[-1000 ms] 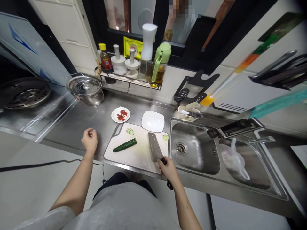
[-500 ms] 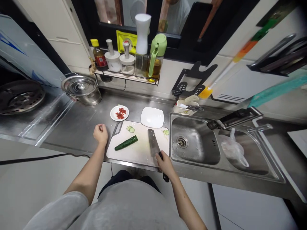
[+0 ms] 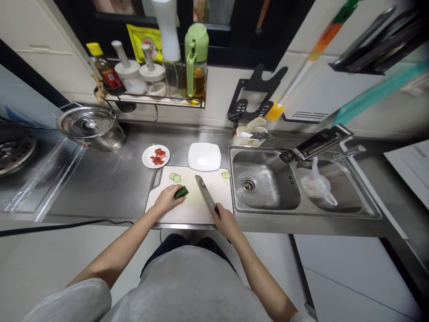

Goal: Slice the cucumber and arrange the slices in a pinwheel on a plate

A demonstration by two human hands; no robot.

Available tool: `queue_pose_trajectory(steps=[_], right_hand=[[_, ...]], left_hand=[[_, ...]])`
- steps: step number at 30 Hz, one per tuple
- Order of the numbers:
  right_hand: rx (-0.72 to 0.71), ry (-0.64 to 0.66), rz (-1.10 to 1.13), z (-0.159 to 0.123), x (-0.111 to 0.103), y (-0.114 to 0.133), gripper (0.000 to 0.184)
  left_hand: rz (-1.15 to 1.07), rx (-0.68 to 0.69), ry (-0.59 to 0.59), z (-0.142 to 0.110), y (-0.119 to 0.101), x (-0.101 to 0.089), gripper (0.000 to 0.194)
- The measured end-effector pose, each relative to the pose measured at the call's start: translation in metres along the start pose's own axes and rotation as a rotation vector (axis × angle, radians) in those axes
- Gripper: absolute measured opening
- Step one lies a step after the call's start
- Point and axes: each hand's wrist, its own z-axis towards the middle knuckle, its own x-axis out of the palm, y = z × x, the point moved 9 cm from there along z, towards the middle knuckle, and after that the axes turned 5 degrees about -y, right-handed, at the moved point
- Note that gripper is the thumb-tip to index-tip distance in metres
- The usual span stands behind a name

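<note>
**Dark green, bumpy cucumber (image 3: 181, 192) under the left hand (image 3: 169, 199), broad steel knife (image 3: 205, 192) in the right hand (image 3: 225, 219)**

The cucumber sits left of centre on the white, grey-edged cutting board (image 3: 197, 212). The left hand curls over its near end, fingers closed around it; the right hand is wrapped round the knife's dark handle, the blade slanting away, apart from the cucumber.

A round cucumber may roll, so firm downward pressure, tucked fingertips and an upright blade should serve best.

Nothing lies between blade and cucumber. Pale green slices (image 3: 174, 177) lie beyond the left hand, more pale rounds (image 3: 225, 175) at the far right corner. Behind stand a round white plate (image 3: 146, 157) of chopped red pieces (image 3: 158, 156) and a squarish white dish (image 3: 204, 156); the stainless-steel sink (image 3: 268, 176) borders the right.
</note>
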Motion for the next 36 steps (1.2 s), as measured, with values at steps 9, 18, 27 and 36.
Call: queue_pose_trajectory(steps=[9, 18, 27, 36], right_hand=[[-0.013, 0.068, -0.137, -0.014, -0.002, 0.016, 0.038], [-0.076, 0.09, -0.192, -0.02, 0.004, 0.028, 0.031], [-0.088, 0.113, -0.209, -0.019, 0.004, 0.032, 0.032], [-0.089, 0.154, -0.237, -0.017, 0.003, 0.039, 0.027]], left_hand=[[-0.131, 0.147, -0.078, -0.008, -0.028, 0.0, 0.038], [-0.13, 0.181, -0.117, -0.015, -0.028, 0.001, 0.03], [-0.053, 0.206, -0.105, -0.009, -0.025, 0.002, 0.029], [-0.077, 0.194, -0.086, -0.007, -0.021, 0.003, 0.028]])
